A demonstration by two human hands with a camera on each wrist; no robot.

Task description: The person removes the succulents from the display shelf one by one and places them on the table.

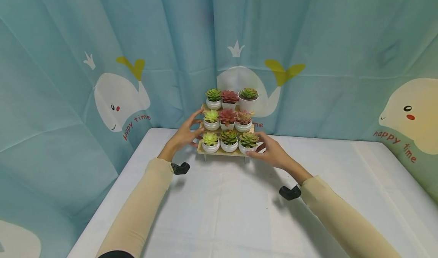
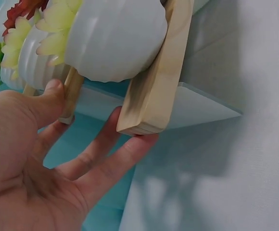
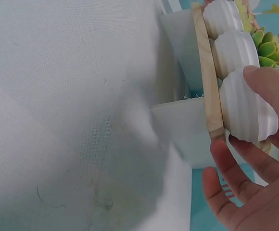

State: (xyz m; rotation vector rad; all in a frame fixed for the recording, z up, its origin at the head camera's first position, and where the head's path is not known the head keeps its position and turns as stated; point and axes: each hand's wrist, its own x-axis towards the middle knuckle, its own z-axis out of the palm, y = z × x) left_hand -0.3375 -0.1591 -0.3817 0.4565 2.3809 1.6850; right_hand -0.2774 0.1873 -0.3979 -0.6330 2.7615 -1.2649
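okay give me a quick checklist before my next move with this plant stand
1. Left hand touching the stand's left end: ok, fingertips at the bottom shelf.
2. Right hand in place: ok, thumb and fingers round the front right pot.
3. Right hand's hold firm: cannot tell.
4. All nine potted plants upright, three to each tier: ok.
5. Black wrist devices away from the pots: ok, both apart from them.
6. Stand's rear footing on the tabletop: cannot tell, hidden from view.
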